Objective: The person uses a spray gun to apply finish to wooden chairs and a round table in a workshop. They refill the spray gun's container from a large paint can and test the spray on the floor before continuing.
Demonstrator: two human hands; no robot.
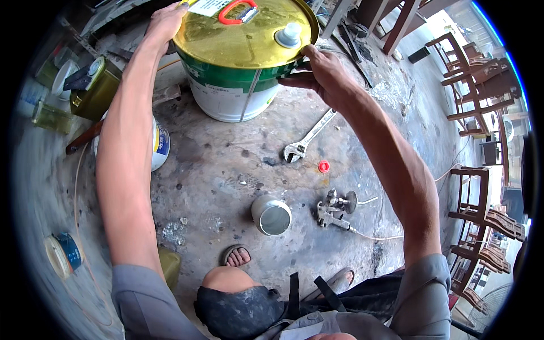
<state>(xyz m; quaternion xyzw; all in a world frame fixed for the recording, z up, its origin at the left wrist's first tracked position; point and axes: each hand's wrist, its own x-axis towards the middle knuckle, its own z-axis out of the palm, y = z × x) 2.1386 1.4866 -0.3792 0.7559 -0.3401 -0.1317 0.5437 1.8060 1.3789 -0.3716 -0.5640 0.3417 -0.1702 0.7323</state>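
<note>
A big metal drum (226, 102) with a gold lid and green-and-white sides stands at the top of the view, seemingly tilted a little. My left hand (165, 25) grips its rim on the left. On the right, my right hand (324, 73) holds the rim, thumb on top and fingers against the side. The lid carries a red handle (223, 17) and a whitish plastic spout (289, 36). Below the drum lie an adjustable wrench (309, 140) and a small red cap (323, 166). Nearer me are an open metal cup (272, 216) and a spray gun (334, 211).
A white bucket (161, 148) sits beside my left forearm. Square tins (93, 93) and containers crowd the far left, with another can (64, 255) lower down. A thin hose (377, 237) runs from the spray gun. Wooden chair frames (473, 85) line the right.
</note>
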